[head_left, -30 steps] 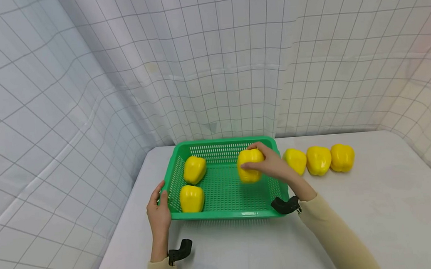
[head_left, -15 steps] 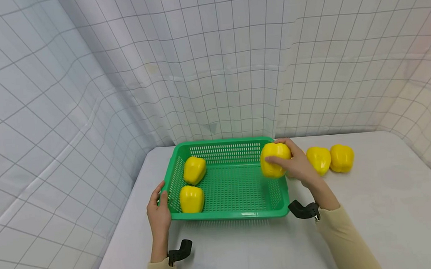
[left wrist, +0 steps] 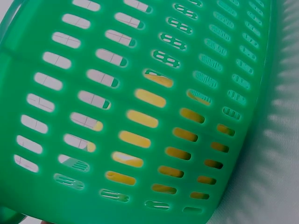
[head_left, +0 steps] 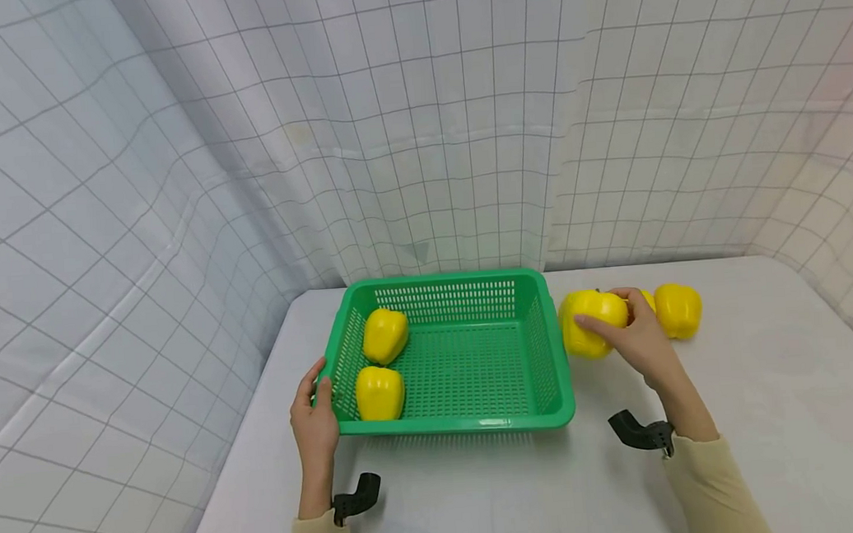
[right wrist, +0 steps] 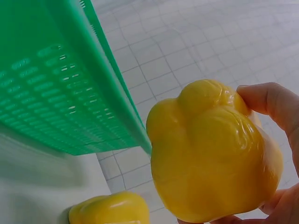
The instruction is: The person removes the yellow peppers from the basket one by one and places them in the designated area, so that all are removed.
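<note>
My right hand (head_left: 641,341) grips a yellow bell pepper (right wrist: 210,154) between thumb and fingers, just past the right rim of a green plastic basket (head_left: 467,423). Below that pepper, in the right wrist view, another yellow bell pepper (right wrist: 110,209) lies on the table. On the basket's left side, my left hand (head_left: 314,423) holds the rim, thumb on top and fingers outside. Two more yellow peppers sit in the basket's left part, a far pepper (head_left: 385,336) and a near pepper (head_left: 380,394). Slots in the basket wall (left wrist: 121,135) show yellow in the left wrist view.
To the right of the basket, a pepper (head_left: 649,299) is mostly covered by my right hand, and a further pepper (head_left: 679,311) lies beside it. The white table (head_left: 778,407) ends at a gridded white curtain (head_left: 454,132) at the back and sides.
My right hand has carried the held pepper rightward, from over the basket across its right rim to above the table. My left hand, the basket and the two peppers inside have stayed put.
</note>
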Available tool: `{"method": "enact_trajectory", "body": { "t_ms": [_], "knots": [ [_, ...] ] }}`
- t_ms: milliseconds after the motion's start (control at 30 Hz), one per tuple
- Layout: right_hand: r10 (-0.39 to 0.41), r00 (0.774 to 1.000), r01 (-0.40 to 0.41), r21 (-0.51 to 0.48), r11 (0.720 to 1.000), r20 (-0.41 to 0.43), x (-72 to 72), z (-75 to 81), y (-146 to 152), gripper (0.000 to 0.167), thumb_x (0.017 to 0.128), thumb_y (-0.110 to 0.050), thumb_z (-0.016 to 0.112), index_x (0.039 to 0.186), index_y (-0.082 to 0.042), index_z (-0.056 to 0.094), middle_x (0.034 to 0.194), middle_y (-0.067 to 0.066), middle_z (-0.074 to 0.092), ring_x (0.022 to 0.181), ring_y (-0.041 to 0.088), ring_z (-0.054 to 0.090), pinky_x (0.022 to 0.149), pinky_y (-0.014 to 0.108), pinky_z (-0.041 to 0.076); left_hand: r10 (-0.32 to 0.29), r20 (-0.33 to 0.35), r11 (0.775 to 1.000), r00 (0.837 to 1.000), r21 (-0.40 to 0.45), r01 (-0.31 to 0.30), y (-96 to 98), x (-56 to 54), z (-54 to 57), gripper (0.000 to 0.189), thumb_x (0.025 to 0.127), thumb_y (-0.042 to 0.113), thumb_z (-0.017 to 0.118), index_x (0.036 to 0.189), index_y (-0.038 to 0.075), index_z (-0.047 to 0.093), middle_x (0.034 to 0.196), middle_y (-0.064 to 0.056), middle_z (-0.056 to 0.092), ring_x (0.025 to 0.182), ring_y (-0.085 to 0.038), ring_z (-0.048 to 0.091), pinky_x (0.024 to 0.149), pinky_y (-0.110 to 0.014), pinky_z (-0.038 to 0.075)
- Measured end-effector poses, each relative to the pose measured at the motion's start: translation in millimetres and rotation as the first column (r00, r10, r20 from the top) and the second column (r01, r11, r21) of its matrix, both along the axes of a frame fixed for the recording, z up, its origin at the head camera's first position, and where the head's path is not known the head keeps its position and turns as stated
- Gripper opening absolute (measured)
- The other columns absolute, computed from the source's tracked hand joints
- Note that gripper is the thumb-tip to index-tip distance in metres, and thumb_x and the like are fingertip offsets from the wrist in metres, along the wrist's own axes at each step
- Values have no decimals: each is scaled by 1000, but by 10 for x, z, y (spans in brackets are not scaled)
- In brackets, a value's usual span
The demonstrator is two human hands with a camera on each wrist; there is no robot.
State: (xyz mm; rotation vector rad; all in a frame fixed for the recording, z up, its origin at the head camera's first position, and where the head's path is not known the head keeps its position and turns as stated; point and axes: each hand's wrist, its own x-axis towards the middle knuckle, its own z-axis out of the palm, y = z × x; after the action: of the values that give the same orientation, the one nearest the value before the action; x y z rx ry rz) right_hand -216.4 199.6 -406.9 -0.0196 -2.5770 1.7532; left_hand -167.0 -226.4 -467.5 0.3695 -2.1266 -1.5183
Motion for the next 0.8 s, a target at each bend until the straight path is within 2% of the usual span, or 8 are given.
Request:
{"method": "enact_trajectory", "body": {
  "t_ms": [200, 500, 700, 800],
  "knots": [
    [-14, 1000, 13, 34, 999, 20, 57, -119, 128, 75, 86, -44, 68, 132, 3, 33, 124, 20, 41, 98, 29, 45, 75, 32, 43, 1, -4, 1000, 1000, -1, -1, -15, -6, -3, 35, 102, 19, 46, 134, 8, 55, 135, -19, 49, 105, -29, 48, 83, -43, 35],
    [22, 996, -37, 163, 986, 90, 68, -344, 242, 76, 83, -46, 70, 130, 3, 36, 119, 22, 46, 99, 32, 46, 75, 36, 40, 3, 3, 1000, 1000, 8, -3, -8, -1, -3, 36, 102, 20, 45, 134, 7, 55, 135, -20, 48, 108, -29, 46, 84, -43, 33],
    [65, 995, -78, 184, 980, 75, 62, -471, 268, 69, 82, -42, 72, 124, 4, 41, 114, 20, 49, 97, 31, 47, 76, 37, 40, 11, 3, 1000, 1000, 6, -12, -1, -2, 0, 35, 102, 19, 45, 133, 7, 56, 130, -20, 52, 102, -27, 46, 82, -41, 33],
    [78, 995, -90, 191, 978, 69, 53, -520, 273, 68, 82, -41, 73, 123, 5, 43, 114, 20, 50, 96, 31, 47, 77, 38, 41, 8, -4, 1000, 1000, 9, -8, -2, -3, 4, 35, 102, 18, 45, 132, 6, 56, 131, -21, 51, 108, -30, 46, 86, -45, 34]
  ]
}}
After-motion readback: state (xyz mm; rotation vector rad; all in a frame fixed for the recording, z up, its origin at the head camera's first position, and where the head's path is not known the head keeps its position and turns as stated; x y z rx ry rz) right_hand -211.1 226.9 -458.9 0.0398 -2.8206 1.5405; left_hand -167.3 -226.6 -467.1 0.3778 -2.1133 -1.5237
